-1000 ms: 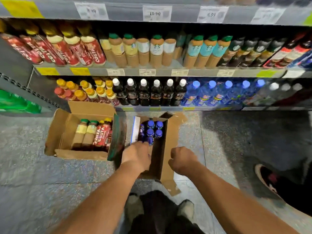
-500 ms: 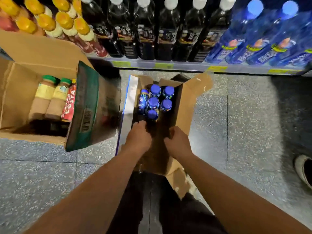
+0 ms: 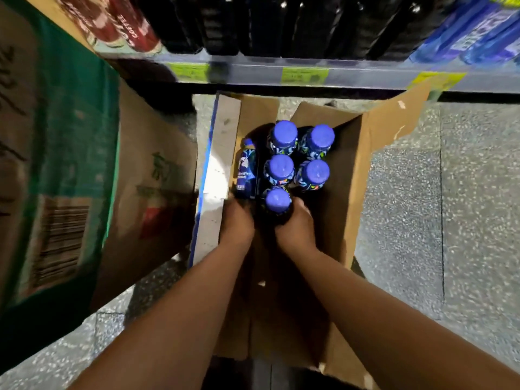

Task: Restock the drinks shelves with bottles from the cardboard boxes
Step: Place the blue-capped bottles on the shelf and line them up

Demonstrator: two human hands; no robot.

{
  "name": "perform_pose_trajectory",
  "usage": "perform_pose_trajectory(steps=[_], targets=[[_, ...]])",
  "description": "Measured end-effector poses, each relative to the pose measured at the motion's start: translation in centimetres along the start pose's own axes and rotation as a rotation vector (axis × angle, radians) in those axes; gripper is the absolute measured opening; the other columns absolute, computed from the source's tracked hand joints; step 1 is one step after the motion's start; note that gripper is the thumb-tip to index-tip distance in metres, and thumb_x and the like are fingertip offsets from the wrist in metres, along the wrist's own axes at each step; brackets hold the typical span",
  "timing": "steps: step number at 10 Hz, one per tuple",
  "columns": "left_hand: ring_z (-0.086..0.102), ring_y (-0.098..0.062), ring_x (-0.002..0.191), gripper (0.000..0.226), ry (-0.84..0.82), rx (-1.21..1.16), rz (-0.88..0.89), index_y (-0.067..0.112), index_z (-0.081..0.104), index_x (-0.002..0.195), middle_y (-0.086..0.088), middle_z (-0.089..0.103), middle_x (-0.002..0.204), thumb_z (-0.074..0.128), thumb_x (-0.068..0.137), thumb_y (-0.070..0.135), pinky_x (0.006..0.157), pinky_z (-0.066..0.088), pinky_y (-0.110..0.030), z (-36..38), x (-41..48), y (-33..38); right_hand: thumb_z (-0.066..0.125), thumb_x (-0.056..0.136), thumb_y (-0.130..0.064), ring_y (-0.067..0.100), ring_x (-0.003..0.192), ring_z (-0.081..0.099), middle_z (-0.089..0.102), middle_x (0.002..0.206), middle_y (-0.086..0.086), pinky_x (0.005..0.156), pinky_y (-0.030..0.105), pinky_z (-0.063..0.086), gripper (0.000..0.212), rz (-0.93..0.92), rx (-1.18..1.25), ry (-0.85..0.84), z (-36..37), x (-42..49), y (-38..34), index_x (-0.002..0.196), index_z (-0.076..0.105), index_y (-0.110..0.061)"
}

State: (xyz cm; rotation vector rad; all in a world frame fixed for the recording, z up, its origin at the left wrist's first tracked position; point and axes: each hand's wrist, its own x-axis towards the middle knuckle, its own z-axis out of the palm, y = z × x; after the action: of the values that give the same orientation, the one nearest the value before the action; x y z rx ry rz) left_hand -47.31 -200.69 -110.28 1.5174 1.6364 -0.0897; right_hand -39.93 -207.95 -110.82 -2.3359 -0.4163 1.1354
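An open cardboard box (image 3: 349,175) stands on the floor under the bottom shelf (image 3: 253,76). Several blue-capped bottles stand upright in it, and one blue bottle (image 3: 247,171) lies on its side along the box's left wall. My right hand (image 3: 295,229) curls round the body of the nearest upright bottle (image 3: 278,200). My left hand (image 3: 237,223) reaches down at the near end of the lying bottle. Its fingertips are hidden in the shadow, so its hold is unclear.
A second, larger cardboard box (image 3: 70,142) with a green printed flap stands close on the left. On the shelf stand red-labelled bottles (image 3: 121,26), dark bottles (image 3: 281,23) and blue bottles (image 3: 464,38). Speckled floor (image 3: 450,220) lies to the right.
My view has dropped closer to the box. Both hands have gone deeper into it, and the right hand has closed round the nearest upright bottle.
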Motion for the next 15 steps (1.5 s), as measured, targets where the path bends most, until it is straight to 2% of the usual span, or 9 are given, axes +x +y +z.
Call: perform_pose_trajectory(steps=[1, 5, 7, 8, 10, 11, 12, 13, 15], targets=[[0.051, -0.018, 0.093, 0.03, 0.038, -0.093, -0.084, 0.004, 0.053, 0.121, -0.014, 0.059, 0.118, 0.055, 0.091, 0.006, 0.072, 0.031, -0.019, 0.5, 1.5, -0.4, 0.068, 0.079, -0.012, 0.027, 0.108, 0.058, 0.062, 0.115, 0.011, 0.084, 0.019, 0.038, 0.039, -0.05, 0.035, 0.032, 1.5, 1.6, 0.8, 0.117, 0.059, -0.01], [0.054, -0.031, 0.119, 0.041, -0.1, -0.114, -0.175, 0.002, 0.049, 0.131, -0.018, 0.057, 0.128, 0.056, 0.093, 0.014, 0.094, 0.042, -0.031, 1.7, 5.0, -0.4, 0.074, 0.078, -0.027, 0.011, 0.096, 0.058, 0.064, 0.109, -0.007, 0.079, 0.017, 0.038, 0.044, 0.059, 0.16, -0.025, 2.4, 3.4, 1.4, 0.118, 0.055, -0.028], [0.054, -0.02, 0.086, 0.037, -0.104, -0.422, -0.299, -0.004, 0.06, 0.117, -0.016, 0.062, 0.099, 0.068, 0.087, 0.016, 0.063, 0.046, -0.024, 1.4, 0.2, 0.0, 0.077, 0.07, -0.005, 0.014, 0.094, 0.061, 0.065, 0.101, -0.004, 0.076, 0.017, 0.041, 0.054, 0.089, 0.263, 0.021, -0.6, 0.7, 0.8, 0.118, 0.056, -0.018], [0.054, -0.024, 0.077, 0.03, -0.141, -0.477, -0.31, 0.002, 0.058, 0.116, -0.01, 0.059, 0.087, 0.064, 0.089, 0.012, 0.06, 0.046, -0.018, -0.8, -4.5, 0.6, 0.078, 0.063, -0.011, 0.016, 0.095, 0.064, 0.067, 0.101, -0.005, 0.082, 0.025, 0.049, 0.057, 0.133, 0.243, -0.001, -3.1, -3.3, -0.7, 0.113, 0.058, -0.026], [0.064, -0.022, 0.086, 0.032, -0.187, -0.466, -0.288, 0.006, 0.062, 0.112, -0.009, 0.069, 0.102, 0.07, 0.084, 0.019, 0.078, 0.052, -0.034, -6.8, -13.1, 3.8, 0.079, 0.063, -0.012, 0.02, 0.096, 0.065, 0.07, 0.106, 0.001, 0.085, 0.03, 0.051, 0.057, 0.195, 0.252, -0.016, -8.5, -11.7, -4.7, 0.117, 0.061, -0.018], [0.061, -0.008, 0.06, 0.024, -0.234, -0.521, -0.229, 0.011, 0.062, 0.107, -0.009, 0.068, 0.088, 0.069, 0.084, 0.016, 0.056, 0.048, -0.022, -10.7, -17.1, 7.1, 0.075, 0.07, -0.002, 0.018, 0.086, 0.063, 0.068, 0.09, 0.003, 0.071, 0.023, 0.05, 0.035, 0.197, 0.286, -0.023, -13.0, -15.8, -7.6, 0.101, 0.067, -0.014], [0.066, -0.012, 0.075, 0.032, -0.277, -0.59, -0.186, 0.022, 0.063, 0.097, -0.006, 0.066, 0.088, 0.076, 0.069, 0.028, 0.072, 0.053, -0.025, -14.2, -21.1, 10.1, 0.075, 0.068, -0.002, 0.019, 0.083, 0.062, 0.067, 0.087, 0.0, 0.066, 0.02, 0.047, 0.033, 0.138, 0.305, -0.004, -17.4, -19.7, -10.9, 0.094, 0.064, -0.02], [0.063, -0.029, 0.1, 0.028, -0.334, -0.614, -0.133, 0.021, 0.062, 0.107, -0.01, 0.068, 0.105, 0.072, 0.081, 0.019, 0.099, 0.048, -0.046, -18.2, -24.5, 13.7, 0.075, 0.065, -0.011, 0.021, 0.085, 0.061, 0.068, 0.091, 0.001, 0.068, 0.026, 0.046, 0.041, 0.093, 0.358, 0.015, -22.0, -23.3, -15.3, 0.105, 0.063, -0.015], [0.059, -0.025, 0.111, 0.05, -0.352, -0.628, 0.012, 0.018, 0.055, 0.128, -0.01, 0.061, 0.12, 0.071, 0.082, 0.023, 0.099, 0.048, -0.045, -27.1, -31.7, 23.7, 0.07, 0.051, -0.022, 0.024, 0.085, 0.066, 0.072, 0.093, 0.005, 0.071, 0.032, 0.053, 0.054, -0.001, 0.476, 0.045, -30.5, -29.1, -25.0, 0.104, 0.063, -0.016]])
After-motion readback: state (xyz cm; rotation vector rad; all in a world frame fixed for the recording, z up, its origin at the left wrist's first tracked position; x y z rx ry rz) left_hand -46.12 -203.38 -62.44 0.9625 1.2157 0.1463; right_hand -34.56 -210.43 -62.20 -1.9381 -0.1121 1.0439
